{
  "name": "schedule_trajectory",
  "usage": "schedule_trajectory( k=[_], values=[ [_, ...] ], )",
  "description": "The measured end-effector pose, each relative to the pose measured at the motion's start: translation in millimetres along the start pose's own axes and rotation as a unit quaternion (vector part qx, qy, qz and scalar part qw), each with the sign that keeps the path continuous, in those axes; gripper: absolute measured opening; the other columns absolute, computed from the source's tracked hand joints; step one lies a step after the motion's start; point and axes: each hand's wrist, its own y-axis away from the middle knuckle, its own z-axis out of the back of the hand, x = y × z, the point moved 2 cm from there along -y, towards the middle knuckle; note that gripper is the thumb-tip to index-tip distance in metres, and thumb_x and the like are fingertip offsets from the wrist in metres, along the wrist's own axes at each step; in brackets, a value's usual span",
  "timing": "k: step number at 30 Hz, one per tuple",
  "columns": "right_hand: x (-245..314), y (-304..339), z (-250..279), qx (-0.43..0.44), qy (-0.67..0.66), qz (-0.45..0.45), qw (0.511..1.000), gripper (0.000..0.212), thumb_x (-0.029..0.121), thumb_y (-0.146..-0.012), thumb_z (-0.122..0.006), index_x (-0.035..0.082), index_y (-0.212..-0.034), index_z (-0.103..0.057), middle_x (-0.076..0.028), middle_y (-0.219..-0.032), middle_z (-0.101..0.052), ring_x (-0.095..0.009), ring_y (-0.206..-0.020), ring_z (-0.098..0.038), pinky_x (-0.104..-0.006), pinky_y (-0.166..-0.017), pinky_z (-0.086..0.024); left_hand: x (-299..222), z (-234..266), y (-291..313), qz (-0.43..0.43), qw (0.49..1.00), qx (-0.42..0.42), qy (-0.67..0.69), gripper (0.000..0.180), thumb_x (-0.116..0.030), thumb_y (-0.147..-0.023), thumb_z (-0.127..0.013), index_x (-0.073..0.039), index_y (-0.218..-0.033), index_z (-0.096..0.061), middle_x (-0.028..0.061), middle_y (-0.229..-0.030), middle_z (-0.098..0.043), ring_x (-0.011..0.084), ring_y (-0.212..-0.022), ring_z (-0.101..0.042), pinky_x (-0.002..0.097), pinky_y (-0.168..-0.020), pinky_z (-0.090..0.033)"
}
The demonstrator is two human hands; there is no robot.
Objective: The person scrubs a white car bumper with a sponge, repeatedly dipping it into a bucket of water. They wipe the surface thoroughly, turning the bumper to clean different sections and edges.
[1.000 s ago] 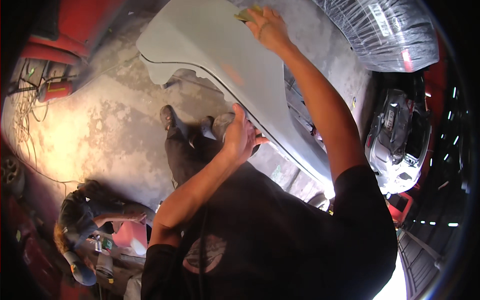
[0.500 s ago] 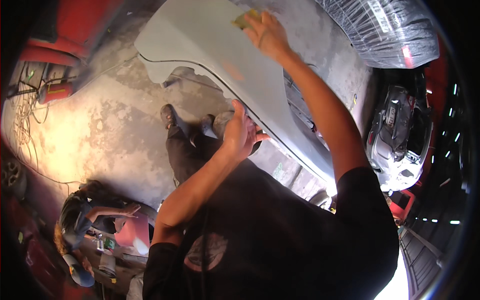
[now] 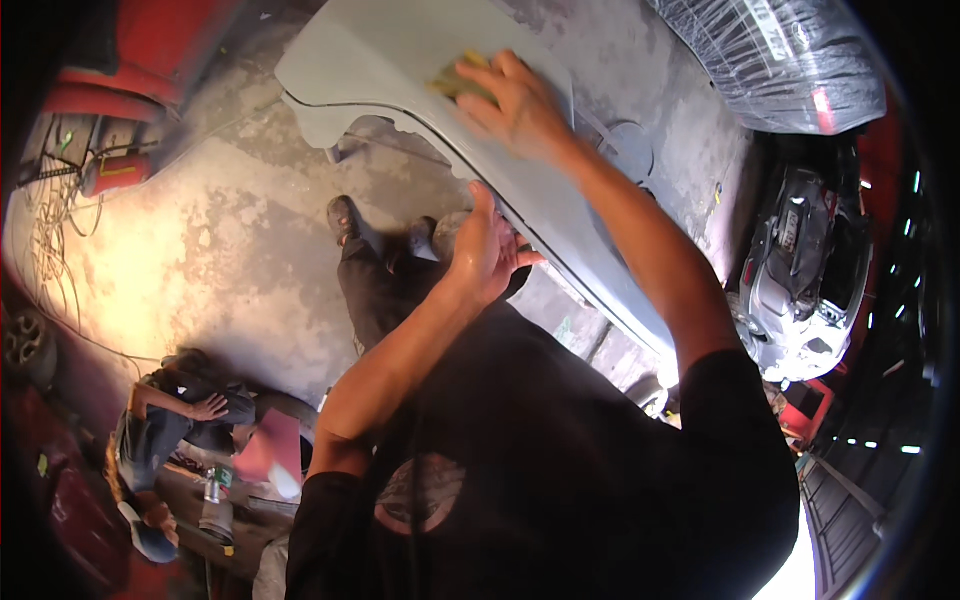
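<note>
A light grey car fender (image 3: 385, 55) slants across the upper middle of the view, its dark-lined curved edge toward me. My left hand (image 3: 482, 248) grips that near edge, thumb on top and fingers partly hidden under it. On the fender's upper face, my right hand (image 3: 518, 108) presses down a yellowish-green sanding pad (image 3: 455, 82), fingers closed over its far side. The pad's underside is hidden against the grey surface.
At lower left a co-worker (image 3: 150, 430) sits beside a reddish panel (image 3: 268, 445). Loose cables (image 3: 60, 240) lie on the left floor. A plastic-wrapped car part (image 3: 780, 65) stands at upper right, near a stripped car (image 3: 800, 280). My shoe (image 3: 343, 218) is below the fender.
My right hand has slid the sanding pad left and toward me over the fender. My left hand stays on the edge. The co-worker's hand has moved off the reddish panel.
</note>
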Motion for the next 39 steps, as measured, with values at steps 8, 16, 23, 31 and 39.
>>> schedule_trajectory(
  k=[8, 16, 23, 31, 39],
  values=[
    [10, -32, -14, -0.005, 0.022, 0.048, 0.999, 0.047, 0.032, -0.096, -0.072, 0.01, -0.137, -0.068, -0.015, -0.107, -0.06, -0.032, -0.102, -0.062, -0.0404, -0.09, -0.051, 8, -6, -3, -0.004, 1.0, -0.007, -0.007, 0.085, -0.073, -0.105, -0.015, -0.007, -0.154, -0.038, 0.0143, -0.139, -0.059, 0.0272, -0.113, -0.068, 0.0417, -0.083, -0.064],
    [29, 38, 18, 0.053, -0.035, 0.078, 0.995, 0.046, 0.026, -0.094, -0.075, 0.01, -0.137, -0.068, -0.013, -0.105, -0.059, -0.032, -0.1, -0.062, -0.0397, -0.088, -0.051, 9, 1, -6, -0.018, 1.0, -0.005, 0.022, 0.085, -0.073, -0.106, -0.016, -0.006, -0.151, -0.043, 0.0137, -0.131, -0.067, 0.0218, -0.099, -0.075, 0.0342, -0.071, -0.067],
    [3, -72, -31, -0.038, 0.087, 0.08, 0.992, 0.046, 0.031, -0.097, -0.071, 0.012, -0.139, -0.064, -0.014, -0.108, -0.061, -0.035, -0.101, -0.063, -0.0452, -0.088, -0.052, 5, -4, -4, -0.007, 1.0, -0.01, 0.008, 0.084, -0.073, -0.106, -0.015, -0.008, -0.15, -0.044, 0.0145, -0.13, -0.068, 0.0233, -0.099, -0.075, 0.0374, -0.077, -0.066],
    [26, 29, 18, 0.029, -0.022, 0.134, 0.99, 0.046, 0.023, -0.094, -0.075, 0.01, -0.137, -0.066, -0.013, -0.106, -0.059, -0.034, -0.1, -0.062, -0.0426, -0.087, -0.052, 10, 0, -8, -0.013, 1.0, -0.014, 0.02, 0.083, -0.072, -0.106, -0.017, -0.006, -0.149, -0.044, 0.0139, -0.127, -0.067, 0.0228, -0.102, -0.074, 0.0393, -0.077, -0.065],
    [22, -98, 13, 0.088, -0.029, 0.088, 0.992, 0.064, 0.025, -0.092, -0.072, 0.002, -0.148, -0.051, -0.027, -0.143, -0.057, -0.045, -0.132, -0.054, -0.0484, -0.112, -0.044, 1, 3, 0, -0.026, 1.0, -0.01, 0.007, 0.085, -0.074, -0.105, -0.019, -0.007, -0.155, -0.039, 0.0159, -0.135, -0.064, 0.0244, -0.102, -0.073, 0.0419, -0.081, -0.066]
  ],
)
